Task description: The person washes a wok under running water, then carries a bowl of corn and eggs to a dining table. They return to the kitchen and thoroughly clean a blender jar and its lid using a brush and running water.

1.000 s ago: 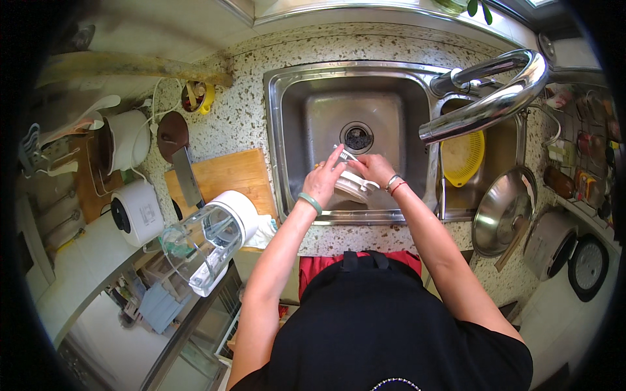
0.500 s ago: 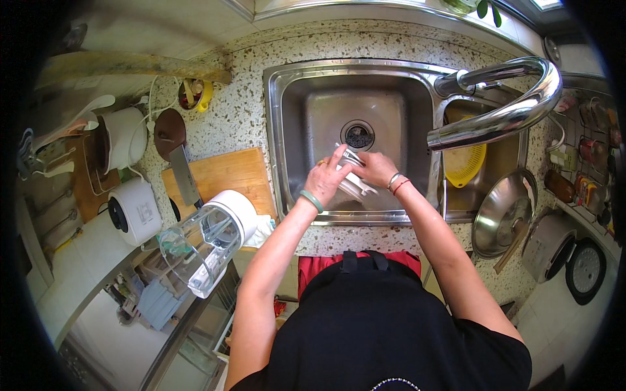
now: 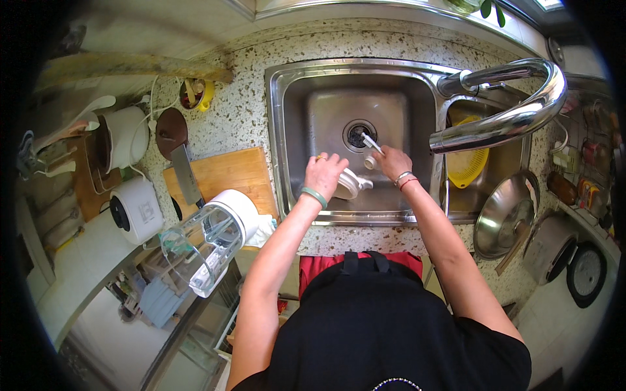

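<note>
Over the large sink basin [image 3: 419, 117], both my hands work apart from each other. My left hand [image 3: 324, 177] is closed on a round white lid-like part [image 3: 347, 187], which has a small tab sticking out on its right side. The fingers cover its left part. My right hand [image 3: 393, 163] grips a slim white stick-like piece [image 3: 370, 141] that points up toward the drain [image 3: 358, 134]. A short white rounded end [image 3: 370, 163] shows below the same fingers; I cannot tell whether it belongs to the stick.
The chrome faucet [image 3: 499, 133] arches over the right basin, where a yellow strainer [image 3: 469, 163] lies. A metal lid [image 3: 502, 218] leans at the right. At the left are a clear jug with white base [image 3: 218, 238], a cutting board [image 3: 238, 173] and a cleaver [image 3: 186, 176].
My hands were together around the white parts and have drawn apart. The right hand has moved rightward with the white stick-like piece; the round white part stays in the left.
</note>
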### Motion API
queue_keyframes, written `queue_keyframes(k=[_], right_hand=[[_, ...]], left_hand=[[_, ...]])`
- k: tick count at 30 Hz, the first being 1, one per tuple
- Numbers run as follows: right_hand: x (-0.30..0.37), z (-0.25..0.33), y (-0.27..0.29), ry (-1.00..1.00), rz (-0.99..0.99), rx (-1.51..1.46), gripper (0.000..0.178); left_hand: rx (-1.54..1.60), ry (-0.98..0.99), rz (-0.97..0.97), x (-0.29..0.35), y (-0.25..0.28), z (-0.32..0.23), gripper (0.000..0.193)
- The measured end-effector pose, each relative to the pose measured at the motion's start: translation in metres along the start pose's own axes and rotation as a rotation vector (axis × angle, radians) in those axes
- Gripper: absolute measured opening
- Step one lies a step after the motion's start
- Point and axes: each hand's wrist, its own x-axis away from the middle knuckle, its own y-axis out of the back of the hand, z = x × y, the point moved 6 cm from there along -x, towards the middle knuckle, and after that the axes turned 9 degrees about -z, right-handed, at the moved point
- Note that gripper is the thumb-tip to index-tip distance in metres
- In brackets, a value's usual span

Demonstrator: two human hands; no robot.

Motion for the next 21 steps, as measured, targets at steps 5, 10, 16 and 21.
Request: queue_keyframes(k=[5,10,16,21], right_hand=[[-0.018,-0.048,-0.057,-0.124,0.048,-0.073,0.032],[-0.018,-0.083,-0.086,-0.296,0.142,-0.099,0.037],[-0.004,-0.054,-0.031,-0.197,-0.150,-0.134,0.029],[0.034,-0.001,0.075,-0.014,-0.451,-0.412,0.024]], left_hand=[[0.245,0.594,0.036,0.002,0.000,0.030,0.027],[1.053,1.035,-0.018,0.031,-0.037,0.055,0.040],[1.627,1.198,-0.069,0.028,-0.015,0.032,0.055],[1.798,1.138,-0.150,0.015,-0.008,0.027,0.055]])
